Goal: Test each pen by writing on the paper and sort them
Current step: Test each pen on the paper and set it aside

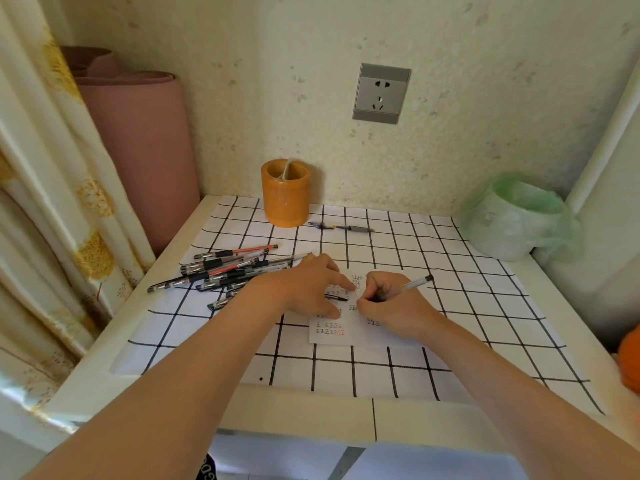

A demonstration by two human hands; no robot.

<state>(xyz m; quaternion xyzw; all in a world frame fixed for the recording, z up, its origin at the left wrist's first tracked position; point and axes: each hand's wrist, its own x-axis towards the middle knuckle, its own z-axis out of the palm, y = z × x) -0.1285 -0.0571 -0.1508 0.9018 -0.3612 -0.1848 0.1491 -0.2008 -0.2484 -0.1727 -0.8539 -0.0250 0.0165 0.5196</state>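
A small white paper [360, 332] with rows of black and red test marks lies on the checked table cover. My right hand [391, 303] grips a clear pen [414, 283] with its tip down on the paper. My left hand [310, 284] presses flat on the paper's left part, fingers spread, and a pen cap [337, 298] sticks out from under it. A pile of several black and red pens [225, 270] lies just left of my left hand. One more pen [341, 227] lies apart near the orange pen holder [285, 192].
A white bin lined with a green bag [516, 216] stands at the back right. A pink rolled mat [138, 150] and a curtain [45, 202] flank the table's left side. A wall socket [381, 93] sits above. An orange object [630, 358] shows at the right edge.
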